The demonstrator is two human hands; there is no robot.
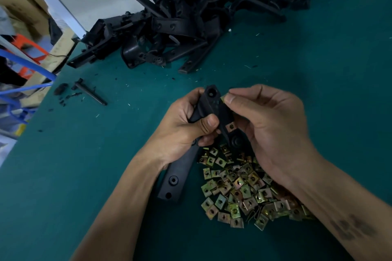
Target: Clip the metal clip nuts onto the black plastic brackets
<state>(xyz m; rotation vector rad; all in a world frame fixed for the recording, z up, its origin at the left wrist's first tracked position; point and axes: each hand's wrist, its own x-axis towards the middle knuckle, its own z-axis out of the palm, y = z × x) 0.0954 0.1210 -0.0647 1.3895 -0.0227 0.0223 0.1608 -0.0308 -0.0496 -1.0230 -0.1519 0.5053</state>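
My left hand grips a long black plastic bracket upright above the green table, its lower end hanging below my wrist. One metal clip nut sits clipped on a bracket tab. My right hand pinches another clip nut between thumb and forefinger against the bracket's upper edge; my fingers hide most of it. A heap of brass-coloured clip nuts lies on the table beneath my right hand.
A big pile of black brackets fills the far side of the green table. A black rod-like piece and plastic scraps lie at the left. Cardboard boxes and blue tubing stand beyond the table's left edge.
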